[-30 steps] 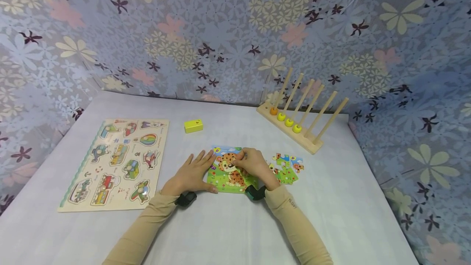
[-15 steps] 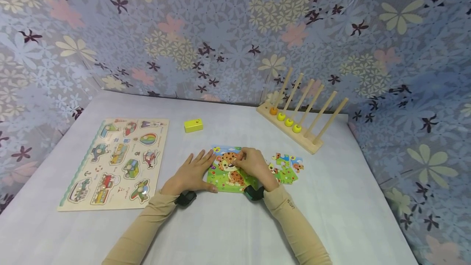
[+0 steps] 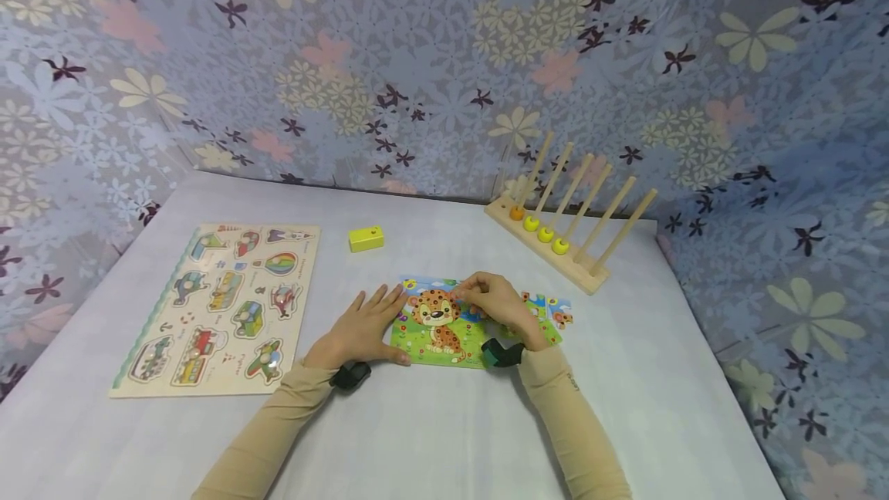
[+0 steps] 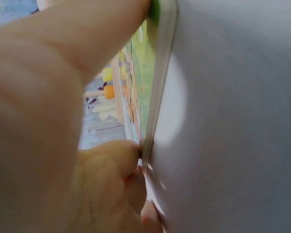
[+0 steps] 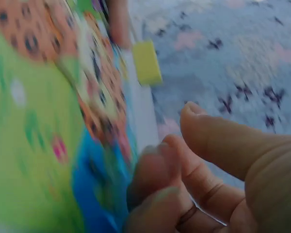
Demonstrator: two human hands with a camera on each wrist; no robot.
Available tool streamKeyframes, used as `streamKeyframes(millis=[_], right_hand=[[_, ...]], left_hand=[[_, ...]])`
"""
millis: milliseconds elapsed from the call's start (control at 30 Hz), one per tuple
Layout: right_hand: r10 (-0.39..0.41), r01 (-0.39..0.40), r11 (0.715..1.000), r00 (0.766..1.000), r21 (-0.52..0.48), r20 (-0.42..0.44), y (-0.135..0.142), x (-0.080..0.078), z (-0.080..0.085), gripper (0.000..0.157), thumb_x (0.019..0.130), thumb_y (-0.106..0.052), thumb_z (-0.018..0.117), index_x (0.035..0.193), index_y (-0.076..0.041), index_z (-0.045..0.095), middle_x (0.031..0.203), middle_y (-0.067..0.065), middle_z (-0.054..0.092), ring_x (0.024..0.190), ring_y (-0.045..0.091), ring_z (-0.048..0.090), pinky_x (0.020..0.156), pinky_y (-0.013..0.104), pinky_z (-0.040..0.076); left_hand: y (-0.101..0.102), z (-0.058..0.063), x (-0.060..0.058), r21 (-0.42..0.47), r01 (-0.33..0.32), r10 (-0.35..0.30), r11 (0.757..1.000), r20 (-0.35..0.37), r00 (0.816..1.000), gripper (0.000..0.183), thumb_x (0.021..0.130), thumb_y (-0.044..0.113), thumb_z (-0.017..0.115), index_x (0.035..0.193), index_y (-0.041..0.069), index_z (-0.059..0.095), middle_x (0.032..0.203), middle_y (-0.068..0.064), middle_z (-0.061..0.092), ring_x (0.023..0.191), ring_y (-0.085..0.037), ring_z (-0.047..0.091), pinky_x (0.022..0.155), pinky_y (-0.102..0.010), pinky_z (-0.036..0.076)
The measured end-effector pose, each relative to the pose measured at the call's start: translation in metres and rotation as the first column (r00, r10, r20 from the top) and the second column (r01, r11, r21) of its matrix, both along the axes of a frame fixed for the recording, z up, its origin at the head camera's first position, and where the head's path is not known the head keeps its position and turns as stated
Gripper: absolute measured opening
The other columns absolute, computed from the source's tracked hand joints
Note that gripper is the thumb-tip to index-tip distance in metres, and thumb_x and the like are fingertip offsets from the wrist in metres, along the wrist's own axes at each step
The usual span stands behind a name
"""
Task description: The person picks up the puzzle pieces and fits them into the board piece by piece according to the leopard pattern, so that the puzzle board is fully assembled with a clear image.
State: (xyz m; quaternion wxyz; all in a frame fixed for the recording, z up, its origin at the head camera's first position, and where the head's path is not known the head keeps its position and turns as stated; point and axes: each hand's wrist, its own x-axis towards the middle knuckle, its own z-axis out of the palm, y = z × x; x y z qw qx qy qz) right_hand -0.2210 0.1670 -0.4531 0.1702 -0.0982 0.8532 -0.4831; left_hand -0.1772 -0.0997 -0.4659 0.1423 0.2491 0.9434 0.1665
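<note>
A leopard jigsaw puzzle (image 3: 420,338) in its flat board lies mid-table, and its blue right part shows in the right wrist view. My left hand (image 3: 363,330) rests along the puzzle's left side, fingers spread and straight; in the left wrist view the thumb and a fingertip touch the board's edge (image 4: 161,82). Over the puzzle's upper right hovers my right hand (image 3: 498,304). Its thumb and fingers stand apart in the right wrist view, with nothing between them. Loose puzzle pieces (image 3: 549,315) lie just right of the board, partly hidden by the right hand.
A wooden peg board with vehicle pictures (image 3: 236,353) lies at left. Behind the puzzle sits a yellow block (image 3: 366,239). At back right stands a wooden rack (image 3: 586,280) with upright rods and several beads. A floral cloth (image 3: 430,60) hangs behind the table.
My right hand has lifted off the leopard's face and moved to the right, uncovering the face. The left hand has stayed in place.
</note>
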Motion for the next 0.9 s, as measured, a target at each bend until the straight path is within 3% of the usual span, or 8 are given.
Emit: streamKeyframes(millis=[233,333,467,700,900], right_hand=[[-0.13,0.138,0.987,0.987,0.077,-0.098,0.05,0.001,0.001,0.027,0.097,-0.018,0.058,0.117,0.0,0.062,0.108,0.02,0.067,0.085,0.023,0.063,0.062,0.026,0.05],[-0.162,0.176,0.978,0.979,0.108,-0.125,0.071,0.003,0.001,0.029,0.096,-0.016,0.06,0.119,0.001,0.061,0.115,0.021,0.065,0.098,0.029,0.063,0.072,0.03,0.054],[-0.175,0.192,0.971,0.977,0.14,-0.125,0.091,0.007,0.005,0.034,0.092,-0.011,0.065,0.123,0.001,0.059,0.119,0.023,0.063,0.107,0.035,0.061,0.079,0.033,0.055],[-0.148,0.16,0.964,0.986,0.211,-0.074,0.106,0.01,0.007,0.041,0.085,-0.003,0.07,0.125,-0.002,0.06,0.123,0.023,0.059,0.101,0.031,0.056,0.058,0.028,0.049],[-0.104,0.131,0.947,0.989,0.292,-0.105,0.106,0.01,0.005,0.039,0.086,-0.004,0.07,0.123,-0.005,0.062,0.119,0.021,0.059,0.102,0.033,0.054,0.063,0.032,0.051]], left_hand=[[0.001,0.001,0.001,0.018,0.003,-0.003,1.0,0.001,1.0,0.108,0.075,0.06,0.072,0.155,0.009,0.02,0.163,-0.009,0.015,0.151,-0.035,0.009,0.122,-0.058,0.006],[0.001,0.002,0.001,0.017,0.0,0.0,1.0,0.004,1.0,0.108,0.075,0.059,0.073,0.155,0.008,0.02,0.163,-0.009,0.015,0.151,-0.035,0.009,0.122,-0.058,0.006],[0.0,0.002,0.001,0.017,-0.003,0.003,1.0,0.002,1.0,0.108,0.075,0.059,0.073,0.155,0.008,0.021,0.163,-0.01,0.015,0.151,-0.035,0.009,0.122,-0.058,0.006],[0.001,0.002,0.002,0.023,-0.003,0.003,1.0,0.005,1.0,0.108,0.075,0.059,0.073,0.155,0.008,0.021,0.163,-0.01,0.015,0.151,-0.035,0.009,0.122,-0.058,0.006],[0.001,0.003,0.002,0.028,-0.004,0.004,1.0,-0.001,1.0,0.107,0.075,0.058,0.074,0.154,0.008,0.022,0.163,-0.01,0.016,0.151,-0.035,0.01,0.122,-0.059,0.007]])
